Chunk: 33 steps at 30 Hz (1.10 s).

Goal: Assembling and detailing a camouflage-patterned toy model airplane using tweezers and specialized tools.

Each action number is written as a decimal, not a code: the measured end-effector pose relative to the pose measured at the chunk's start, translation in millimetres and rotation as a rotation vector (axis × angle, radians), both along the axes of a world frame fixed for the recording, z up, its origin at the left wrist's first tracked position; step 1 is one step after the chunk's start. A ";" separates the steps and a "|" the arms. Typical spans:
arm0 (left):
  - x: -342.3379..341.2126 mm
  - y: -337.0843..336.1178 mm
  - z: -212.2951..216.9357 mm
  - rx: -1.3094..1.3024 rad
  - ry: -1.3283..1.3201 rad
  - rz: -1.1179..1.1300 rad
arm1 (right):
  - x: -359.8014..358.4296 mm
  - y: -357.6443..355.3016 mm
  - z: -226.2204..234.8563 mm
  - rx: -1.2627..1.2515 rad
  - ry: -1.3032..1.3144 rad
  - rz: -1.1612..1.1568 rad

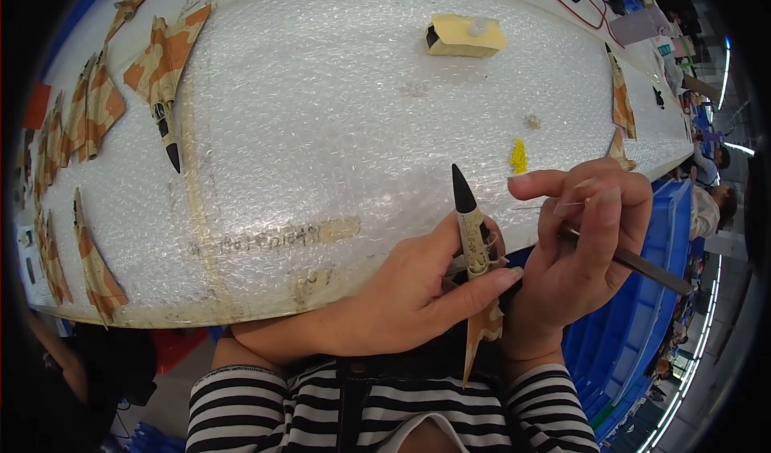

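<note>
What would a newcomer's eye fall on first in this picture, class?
Probably the held model jet, gripped in the left hand at lower centre, its black nose pointing up the picture. Next, the wide-winged camouflaged jet at the white table's upper left, and the bright yellow cluster just beyond the right hand.

On the table (361, 132), left and apparently far right: model jets (166, 66).

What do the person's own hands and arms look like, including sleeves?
Both the left hand and the right hand are ungloved, with no ring or watch visible. The visible thumbnails reach past the fingertips. The left sleeve and right sleeve have black and white stripes and leave the forearms bare.
</note>
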<state>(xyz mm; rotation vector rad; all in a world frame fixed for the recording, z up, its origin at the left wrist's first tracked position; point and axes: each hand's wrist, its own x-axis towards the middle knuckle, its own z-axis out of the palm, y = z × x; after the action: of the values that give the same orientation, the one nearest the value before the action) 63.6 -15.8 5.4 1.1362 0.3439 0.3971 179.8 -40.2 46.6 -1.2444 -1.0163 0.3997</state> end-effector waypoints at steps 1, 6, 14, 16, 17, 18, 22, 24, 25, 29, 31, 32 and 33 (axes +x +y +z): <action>1.1 -1.7 -0.3 0.033 -0.020 0.049 | -0.2 1.4 2.3 0.025 -0.044 0.061; 0.3 -4.4 -4.3 0.095 -0.052 0.126 | 1.1 2.5 9.8 -0.012 -0.351 0.247; 0.1 1.8 3.9 0.054 -0.012 0.008 | 13.5 -10.8 18.8 -0.036 -0.271 0.038; 0.2 -1.1 2.1 -0.101 -0.100 0.044 | 22.4 -8.8 21.3 -0.039 -0.266 0.043; 0.4 -2.4 1.0 -0.177 -0.143 0.059 | 25.2 -4.1 21.1 -0.031 -0.136 0.046; 0.7 -3.6 0.7 -0.253 -0.185 0.073 | 29.2 1.9 20.5 -0.021 -0.006 0.050; 2.4 -5.1 5.4 -0.302 -0.210 0.175 | 59.6 50.0 11.2 -0.135 -0.048 0.013; 2.0 -4.1 7.3 -0.312 -0.214 0.198 | 73.1 70.7 2.8 -0.162 -0.168 -0.028; 0.7 -3.3 7.1 -0.330 -0.209 0.183 | 78.7 76.9 0.1 -0.183 -0.289 -0.046; -2.6 -3.4 5.6 -0.405 -0.179 0.142 | 73.0 91.8 -6.1 -0.156 -0.488 -0.128; -2.8 -3.5 4.2 -0.363 -0.182 0.154 | 74.8 100.3 -16.7 -0.103 -0.648 -0.145; -3.2 -3.4 3.3 -0.344 -0.182 0.160 | 75.5 103.1 -22.3 -0.079 -0.728 -0.152; -3.5 -3.4 2.6 -0.325 -0.183 0.166 | 76.0 103.2 -26.2 -0.055 -0.807 -0.158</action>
<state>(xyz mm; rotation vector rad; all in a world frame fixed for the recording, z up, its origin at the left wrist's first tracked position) 60.1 -19.3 8.1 0.7504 0.3290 0.5651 255.8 63.0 20.4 -1.5632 -1.5695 -0.2340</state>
